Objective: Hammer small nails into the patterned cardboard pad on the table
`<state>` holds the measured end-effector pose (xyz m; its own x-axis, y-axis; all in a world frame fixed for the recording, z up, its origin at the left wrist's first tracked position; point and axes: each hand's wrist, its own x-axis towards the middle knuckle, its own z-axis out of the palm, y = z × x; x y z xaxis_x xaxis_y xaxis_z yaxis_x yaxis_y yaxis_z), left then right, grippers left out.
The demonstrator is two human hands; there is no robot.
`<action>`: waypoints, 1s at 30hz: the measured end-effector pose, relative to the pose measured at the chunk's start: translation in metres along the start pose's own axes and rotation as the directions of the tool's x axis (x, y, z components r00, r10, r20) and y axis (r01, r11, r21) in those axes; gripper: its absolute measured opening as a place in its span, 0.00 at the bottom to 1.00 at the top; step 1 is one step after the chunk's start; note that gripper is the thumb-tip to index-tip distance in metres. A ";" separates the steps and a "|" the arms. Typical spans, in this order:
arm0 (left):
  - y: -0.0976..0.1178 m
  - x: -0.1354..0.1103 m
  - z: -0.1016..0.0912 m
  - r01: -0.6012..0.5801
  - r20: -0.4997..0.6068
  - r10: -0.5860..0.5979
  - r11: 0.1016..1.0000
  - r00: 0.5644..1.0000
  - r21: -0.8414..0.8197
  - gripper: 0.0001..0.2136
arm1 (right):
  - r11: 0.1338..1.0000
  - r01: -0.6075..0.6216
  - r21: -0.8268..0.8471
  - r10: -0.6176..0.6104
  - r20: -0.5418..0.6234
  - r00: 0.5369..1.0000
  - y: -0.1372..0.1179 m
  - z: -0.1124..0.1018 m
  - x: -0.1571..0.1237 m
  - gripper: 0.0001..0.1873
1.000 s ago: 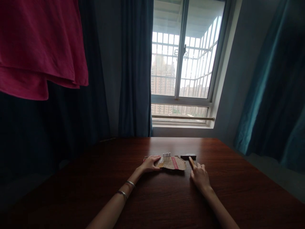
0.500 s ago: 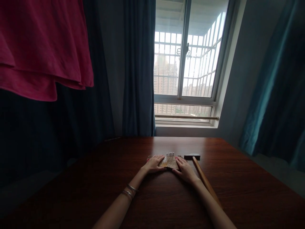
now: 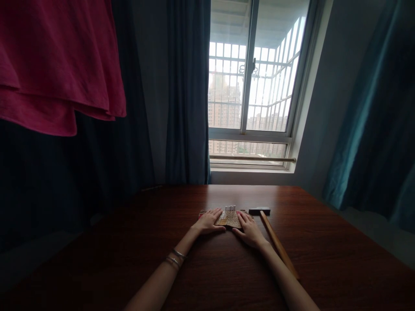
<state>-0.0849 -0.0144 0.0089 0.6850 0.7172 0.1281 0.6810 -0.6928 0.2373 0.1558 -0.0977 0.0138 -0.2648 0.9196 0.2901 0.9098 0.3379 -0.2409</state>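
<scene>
1 flat tan pc (image 3: 229,220), dark-speckled w/ striped far-R edge, lies on 1 brown table (image 3: 207,268), 12 o'clock from wearer. 1 row of thin upright pins (image 3: 230,209) at its 12, too small to count. L hand (image 3: 208,222), well open, fingers laid on its 9 end; R hand (image 3: 250,229) likewise, 4 end. 1 hammer (image 3: 279,244) near, handle toward 5.

Over on the left a pink cloth (image 3: 58,65) hangs in front of dark blue curtains (image 3: 188,99), and beside them I see a sliding window (image 3: 249,86) with a pale rail (image 3: 253,158) across its lower part, metal bars (image 3: 275,63) outside and hazy tower blocks (image 3: 223,99) beyond, while a teal curtain (image 3: 359,129) falls at the right.
</scene>
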 end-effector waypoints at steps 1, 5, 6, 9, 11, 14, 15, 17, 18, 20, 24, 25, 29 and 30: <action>0.000 0.000 0.000 0.000 -0.014 0.000 1.000 1.000 -0.001 0.40 | 1.000 -0.003 0.006 0.003 0.002 1.000 0.000 -0.001 0.000 0.39; -0.001 -0.001 0.002 -0.027 -0.058 0.027 1.000 0.998 0.012 0.36 | 1.000 -0.011 0.011 0.011 0.010 1.000 0.001 -0.004 0.001 0.35; -0.001 -0.001 0.002 -0.033 -0.068 0.034 0.999 0.997 0.015 0.34 | 1.000 -0.008 0.006 0.008 0.004 1.000 0.001 -0.004 0.002 0.34; -0.001 -0.002 0.003 -0.036 -0.090 0.038 0.999 0.995 0.023 0.31 | 1.000 0.005 -0.014 -0.005 -0.019 1.000 0.003 -0.002 0.002 0.33; 0.000 -0.002 0.004 -0.034 -0.095 0.036 0.999 0.995 0.023 0.31 | 1.000 0.007 -0.022 -0.008 -0.028 1.000 0.004 0.000 0.003 0.32; 0.002 -0.002 0.003 -0.027 -0.095 0.028 1.000 0.995 0.010 0.32 | 1.000 0.003 -0.027 -0.004 -0.032 0.999 0.004 0.003 0.003 0.32; 0.002 -0.002 0.003 -0.024 -0.092 0.024 1.000 0.995 0.004 0.32 | 1.000 0.002 -0.025 -0.002 -0.034 0.999 0.004 0.003 0.002 0.32; 0.003 -0.002 0.002 -0.020 -0.087 0.020 1.000 0.996 -0.006 0.33 | 1.000 -0.005 -0.020 0.005 -0.036 0.999 0.004 0.002 0.002 0.32; 0.004 -0.003 0.002 -0.019 -0.085 0.018 1.000 0.996 -0.008 0.33 | 1.000 -0.010 -0.016 0.009 -0.035 0.999 0.004 0.002 0.002 0.32; 0.005 -0.003 0.000 -0.015 -0.084 0.014 1.000 0.996 -0.013 0.34 | 1.000 -0.016 -0.008 0.016 -0.030 0.999 0.003 0.001 0.002 0.32; 0.009 -0.007 -0.005 -0.010 -0.089 0.007 0.999 0.996 -0.034 0.35 | 1.000 -0.002 0.010 0.002 -0.023 1.000 0.001 -0.001 0.000 0.37; 0.011 -0.008 -0.007 -0.011 -0.091 0.007 0.999 0.996 -0.039 0.36 | 1.000 0.003 0.017 -0.003 -0.027 1.000 0.000 -0.002 0.000 0.38; 0.018 -0.012 -0.015 -0.006 -0.090 0.000 0.998 0.996 -0.066 0.37 | 0.996 -0.037 0.080 0.041 -0.047 0.998 0.000 -0.005 0.004 0.27; 0.019 -0.013 -0.017 -0.002 -0.085 -0.005 0.997 0.996 -0.074 0.37 | 0.992 -0.065 0.106 0.071 -0.051 0.996 0.001 -0.005 0.006 0.23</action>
<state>-0.0847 -0.0356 0.0280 0.6573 0.7242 0.2084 0.6588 -0.6865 0.3078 0.1568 -0.0924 0.0201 -0.1830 0.9299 0.3191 0.8862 0.2966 -0.3560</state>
